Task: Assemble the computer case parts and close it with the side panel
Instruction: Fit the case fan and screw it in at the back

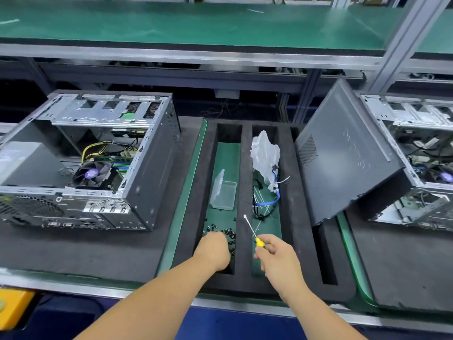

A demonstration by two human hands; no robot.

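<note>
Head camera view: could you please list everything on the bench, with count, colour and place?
Open computer case: one, grey, left.
Second open case: one, grey, right edge.
Side panel: one, dark grey, leaning on the second case.
Foam tray: one, black, centre.
Clear plastic box: one, left slot.
Screws: many, black, left slot.
Plastic bag: one, clear, middle slot.
Cables: blue, black, middle slot.
Screwdriver: one, yellow-handled, in right hand.
Left hand: over screws.

We count two open grey metal computer cases (85, 163) (421, 153), one dark grey steel side panel (348, 155), one yellow-handled screwdriver (253, 231), one clear plastic lidded box (223, 192), one crumpled white plastic bag (264, 153) and many small black screws (229, 234), too small to number.
</note>
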